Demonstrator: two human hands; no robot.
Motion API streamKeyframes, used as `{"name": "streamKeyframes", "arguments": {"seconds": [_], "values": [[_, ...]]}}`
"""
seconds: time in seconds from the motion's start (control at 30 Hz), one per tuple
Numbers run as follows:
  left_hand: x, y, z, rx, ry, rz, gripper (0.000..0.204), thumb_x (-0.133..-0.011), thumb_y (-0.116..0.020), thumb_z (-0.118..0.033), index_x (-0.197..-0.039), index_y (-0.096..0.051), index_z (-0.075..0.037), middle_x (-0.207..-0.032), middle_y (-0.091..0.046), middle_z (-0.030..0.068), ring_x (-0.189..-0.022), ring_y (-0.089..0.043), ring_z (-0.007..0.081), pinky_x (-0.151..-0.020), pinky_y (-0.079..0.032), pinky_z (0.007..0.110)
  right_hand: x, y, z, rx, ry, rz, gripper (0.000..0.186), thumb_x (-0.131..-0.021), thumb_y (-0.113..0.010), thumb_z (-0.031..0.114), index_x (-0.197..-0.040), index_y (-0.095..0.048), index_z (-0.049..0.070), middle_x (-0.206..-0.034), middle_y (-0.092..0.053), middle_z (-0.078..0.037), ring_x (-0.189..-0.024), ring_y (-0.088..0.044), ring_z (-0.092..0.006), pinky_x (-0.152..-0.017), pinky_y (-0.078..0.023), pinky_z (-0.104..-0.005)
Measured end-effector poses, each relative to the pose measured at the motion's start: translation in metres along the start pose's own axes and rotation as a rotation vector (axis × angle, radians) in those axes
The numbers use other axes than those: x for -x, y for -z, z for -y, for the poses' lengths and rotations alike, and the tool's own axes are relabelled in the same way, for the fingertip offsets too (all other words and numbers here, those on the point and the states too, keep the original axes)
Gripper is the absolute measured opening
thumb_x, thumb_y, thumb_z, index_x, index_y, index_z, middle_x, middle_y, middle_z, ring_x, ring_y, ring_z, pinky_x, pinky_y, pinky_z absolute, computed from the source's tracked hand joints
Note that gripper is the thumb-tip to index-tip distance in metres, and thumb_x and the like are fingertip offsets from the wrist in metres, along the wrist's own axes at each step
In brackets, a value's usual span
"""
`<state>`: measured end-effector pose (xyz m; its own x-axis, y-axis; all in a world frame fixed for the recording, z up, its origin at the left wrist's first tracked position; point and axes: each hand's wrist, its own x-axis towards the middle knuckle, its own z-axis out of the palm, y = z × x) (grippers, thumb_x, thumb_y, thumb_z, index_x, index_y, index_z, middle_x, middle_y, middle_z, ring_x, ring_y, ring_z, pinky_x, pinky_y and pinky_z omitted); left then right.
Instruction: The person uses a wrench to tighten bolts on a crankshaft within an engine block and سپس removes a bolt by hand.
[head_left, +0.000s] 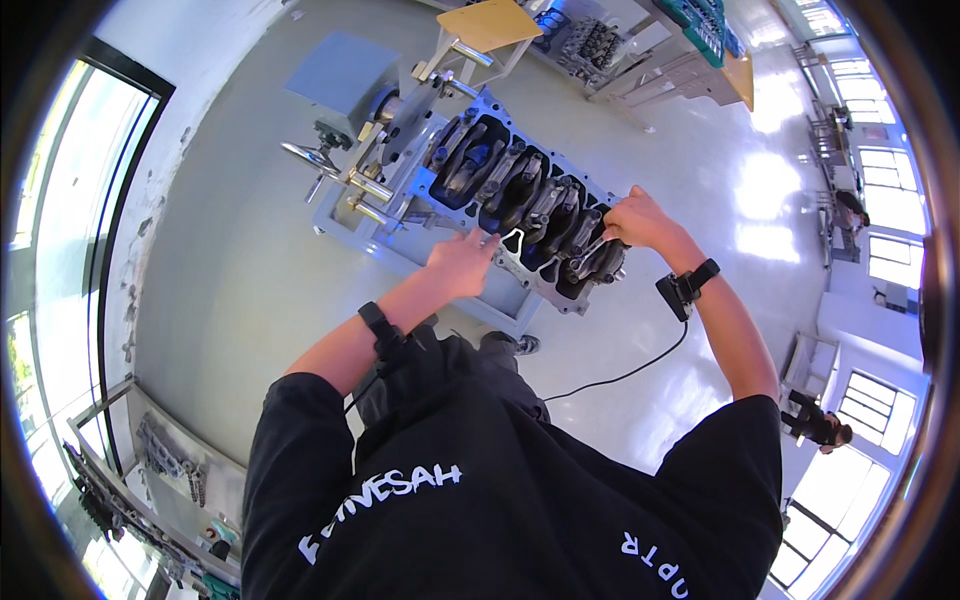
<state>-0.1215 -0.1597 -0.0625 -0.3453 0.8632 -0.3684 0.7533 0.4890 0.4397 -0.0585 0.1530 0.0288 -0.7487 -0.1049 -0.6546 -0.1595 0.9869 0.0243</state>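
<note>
Black T-shirt fabric [520, 490] lies nearest the head camera, filling the lower middle of the view. Beyond it, an engine block [516, 246] sits on a metal stand [520, 322], its open side showing a crankshaft [545, 205]. The left hand [463, 263], unclenched, has its fingertips at the block's near edge. The right hand [635, 220] curls its fingers over the right end; whether they grip something, I cannot tell.
</note>
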Motion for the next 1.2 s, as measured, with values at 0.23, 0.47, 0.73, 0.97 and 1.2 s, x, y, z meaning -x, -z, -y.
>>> {"name": "streamKeyframes", "arguments": {"seconds": [0.23, 0.47, 0.73, 0.97, 1.2], "values": [[0.0, -0.005, -0.001, -0.01, 0.01, -0.001, 0.072, -0.076, -0.064, -0.021, -0.138, -0.031, -0.008, -0.124, -0.041, 0.0168, -0.107, -0.052, 0.0344, -0.079, -0.051, 0.043, -0.002, 0.006, -0.021, -0.11, 0.071, -0.119, 0.018, -0.073, -0.068, 0.034, -0.072, -0.069, 0.016, -0.065, -0.063, -0.003, -0.069, -0.057, -0.0212, -0.078, -0.033, -0.0351], [-0.001, -0.007, -0.002, -0.049, -0.004, -0.05, 0.073, -0.075, -0.065, -0.023, -0.138, -0.031, -0.007, -0.122, -0.042, 0.0169, -0.105, -0.053, 0.0346, -0.078, -0.051, 0.043, -0.024, 0.01, -0.02, 0.006, 0.046, -0.075, 0.018, -0.073, -0.068, 0.035, -0.072, -0.07, 0.017, -0.067, -0.064, -0.003, -0.068, -0.058, -0.0223, -0.078, -0.032, -0.0351], [-0.01, -0.002, -0.006, -0.019, -0.003, 0.022, 0.069, -0.076, -0.062, -0.022, -0.137, -0.033, -0.007, -0.12, -0.044, 0.0175, -0.106, -0.052, 0.0345, -0.08, -0.05, 0.045, 0.024, -0.069, -0.035, -0.51, -0.247, 0.045, 0.029, -0.078, -0.064, 0.033, -0.07, -0.067, 0.005, -0.061, -0.063, -0.011, -0.052, -0.058, -0.0206, -0.052, -0.047, -0.037], [-0.01, -0.002, -0.002, 0.033, -0.014, 0.007, 0.065, -0.078, -0.058, -0.021, -0.137, -0.034, -0.008, -0.12, -0.044, 0.0185, -0.108, -0.051, 0.0354, -0.083, -0.049, 0.045, 0.007, -0.092, 0.176, -2.698, -0.187, -0.067, 0.021, -0.094, -0.051, 0.025, -0.091, -0.054, 0.004, -0.091, -0.058, -0.009, -0.097, -0.058, -0.0263, -0.089, -0.045, -0.0436], [-0.016, 0.001, 0.009, 0.006, -0.03, 0.068, 0.063, -0.079, -0.056, -0.02, -0.136, -0.034, -0.005, -0.12, -0.043, 0.0202, -0.109, -0.051, 0.0365, -0.083, -0.049, 0.046, 0.032, -0.071, 0.172, -2.347, -0.012, -0.042, 0.023, -0.094, -0.05, 0.024, -0.094, -0.056, 0.002, -0.088, -0.06, -0.01, -0.09, -0.061, -0.0223, -0.086, -0.048, -0.0382]]}}
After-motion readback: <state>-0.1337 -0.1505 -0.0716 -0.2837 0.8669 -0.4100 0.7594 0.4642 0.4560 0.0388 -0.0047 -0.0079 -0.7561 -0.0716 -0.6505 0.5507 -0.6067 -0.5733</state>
